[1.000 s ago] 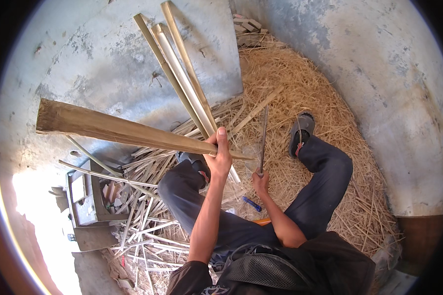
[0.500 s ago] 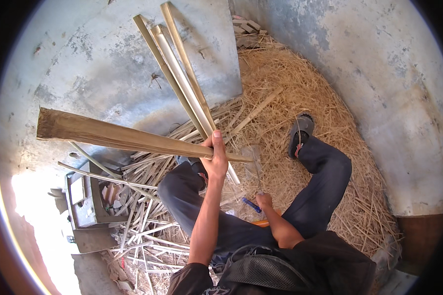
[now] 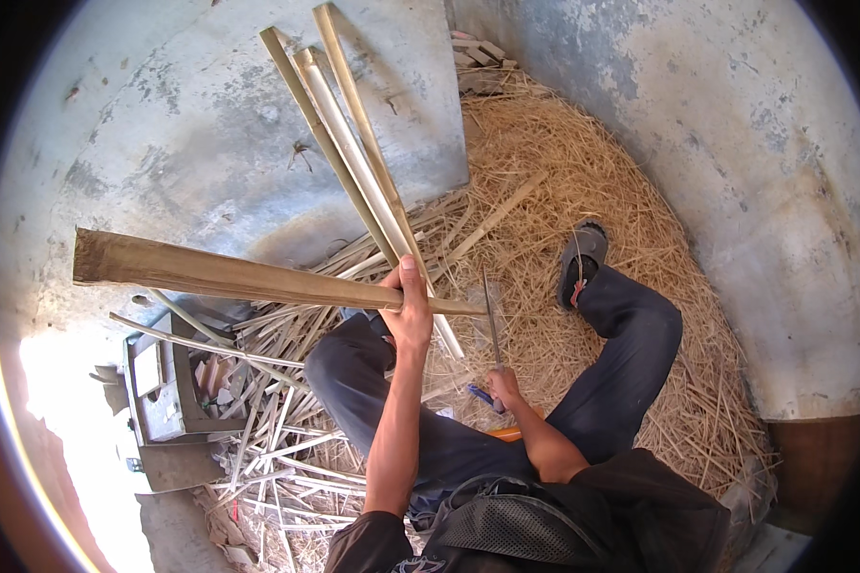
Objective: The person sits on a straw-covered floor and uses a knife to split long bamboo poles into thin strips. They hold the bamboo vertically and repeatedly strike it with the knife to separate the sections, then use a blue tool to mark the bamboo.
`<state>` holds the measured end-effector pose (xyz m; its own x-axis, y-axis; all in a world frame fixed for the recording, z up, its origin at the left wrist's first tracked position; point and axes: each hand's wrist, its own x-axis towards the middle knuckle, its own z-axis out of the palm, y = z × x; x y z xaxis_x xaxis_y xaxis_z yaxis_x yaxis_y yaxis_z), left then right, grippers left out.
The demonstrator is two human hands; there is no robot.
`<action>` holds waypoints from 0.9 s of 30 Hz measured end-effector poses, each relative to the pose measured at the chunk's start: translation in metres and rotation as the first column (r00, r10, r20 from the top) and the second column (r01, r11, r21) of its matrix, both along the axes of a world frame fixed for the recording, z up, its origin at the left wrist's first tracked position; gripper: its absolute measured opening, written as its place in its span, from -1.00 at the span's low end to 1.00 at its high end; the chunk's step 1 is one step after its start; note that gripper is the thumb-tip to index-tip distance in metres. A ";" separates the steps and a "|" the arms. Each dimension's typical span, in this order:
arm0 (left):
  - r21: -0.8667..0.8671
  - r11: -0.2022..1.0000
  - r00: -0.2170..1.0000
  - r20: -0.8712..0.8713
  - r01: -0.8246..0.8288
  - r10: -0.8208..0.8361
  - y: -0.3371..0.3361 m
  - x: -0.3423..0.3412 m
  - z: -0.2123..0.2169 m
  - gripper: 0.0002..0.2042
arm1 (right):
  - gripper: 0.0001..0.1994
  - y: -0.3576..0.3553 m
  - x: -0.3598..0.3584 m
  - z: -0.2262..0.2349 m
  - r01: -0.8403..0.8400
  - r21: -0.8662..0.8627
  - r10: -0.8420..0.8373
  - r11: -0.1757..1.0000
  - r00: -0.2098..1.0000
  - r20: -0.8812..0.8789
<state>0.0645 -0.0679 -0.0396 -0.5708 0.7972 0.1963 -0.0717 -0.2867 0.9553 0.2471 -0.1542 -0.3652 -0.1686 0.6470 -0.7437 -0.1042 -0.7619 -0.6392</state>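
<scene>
A lot of the work looked done already: a big heap of thin split sticks (image 3: 258,449) lay on the floor in the lower left of the frame, and pale shavings (image 3: 583,220) covered the ground in the upper right. More was left, I think, because three long poles (image 3: 354,162) leaned on the grey wall at the top, not yet cut up. The left hand (image 3: 409,310) was near the middle of the frame, and its grip was closed tight around a long flat wooden slat (image 3: 248,277). The slat stuck out to the left, held up off the floor. The right hand (image 3: 503,387) was just below and to the right, with its grip shut on the handle of a long knife (image 3: 492,325). The blade pointed up, close to the near end of the slat, but I could not tell if it touched.
</scene>
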 end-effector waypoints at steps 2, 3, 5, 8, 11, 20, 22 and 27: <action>0.010 1.000 1.000 0.011 0.002 -0.002 0.001 0.000 0.000 -0.51 | -0.79 0.004 -0.004 0.009 -0.010 0.066 0.007 0.998 0.999 0.050; 0.015 1.000 1.000 0.021 0.006 -0.007 0.000 0.000 0.001 -0.50 | -0.79 0.004 -0.003 0.007 -0.026 0.080 0.019 0.996 0.996 0.089; 0.007 1.000 0.999 0.031 0.008 -0.008 -0.001 -0.002 0.001 -0.49 | -0.80 0.003 0.001 0.003 -0.051 0.001 0.051 0.999 0.992 0.118; 0.012 1.000 1.000 0.022 -0.020 0.020 0.002 -0.007 -0.001 -0.47 | -0.84 0.000 0.013 -0.026 -0.073 -0.182 0.106 0.981 0.978 0.179; -0.014 0.999 0.998 0.058 -0.033 0.034 0.002 -0.010 0.000 -0.46 | -0.88 -0.003 0.019 -0.027 -0.074 -0.214 0.128 0.974 0.959 0.251; 0.086 0.979 0.961 0.224 -0.187 0.163 -0.017 -0.035 0.023 -0.48 | -0.85 0.005 0.044 -0.070 -0.262 -0.296 0.298 0.919 0.951 0.081; 0.084 0.975 0.956 0.228 -0.207 0.184 -0.025 -0.041 0.024 -0.49 | -0.85 0.005 0.041 -0.076 -0.294 -0.265 0.327 0.918 0.941 0.089; 0.136 0.964 0.939 0.291 -0.229 0.182 -0.040 -0.039 0.041 -0.52 | -0.84 0.009 0.030 -0.055 -0.361 -0.049 0.338 0.931 0.807 0.483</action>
<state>0.0256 -0.1079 0.0017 -0.7687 0.6265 0.1285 -0.2458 -0.4749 0.8450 0.2773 -0.1453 -0.4197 -0.0225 0.6460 -0.7630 0.4892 -0.6585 -0.5719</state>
